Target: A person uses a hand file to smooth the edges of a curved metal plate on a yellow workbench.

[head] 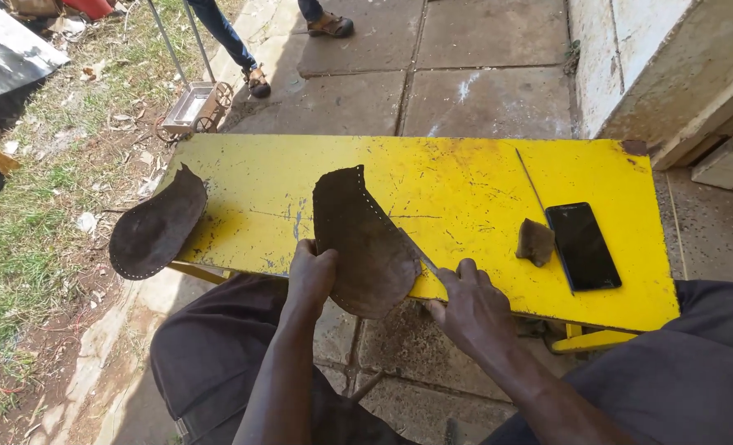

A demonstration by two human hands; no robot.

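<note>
Two hands work at a long yellow painted wooden bench (498, 177), seen from the head camera looking down over the person's dark-trousered knees. The left hand (311, 276) grips the near left edge of a dark brown curved leather piece with a row of punched holes along its rim (365, 243), fingers (307, 254) curled and pressed together over the leather. That piece lies across the bench's front edge, its lower part hanging past it. The right hand (473, 309) pinches a thin metal blade (416, 254) between thumb and closed fingers, the tip touching the leather's right edge.

At the bench's left end a second dark brown leather piece, rounded and hole-punched (156, 227), droops over the corner. To the right rest a small brown leather scrap (535, 241) and, just beside it, a black flat phone (582, 245), with a thin straight metal rod (531, 180) lying above them. Beyond the bench, on grey paving slabs (490, 49), stand another person's sandalled feet (258, 81), near a small metal wheeled tray (192, 107).
</note>
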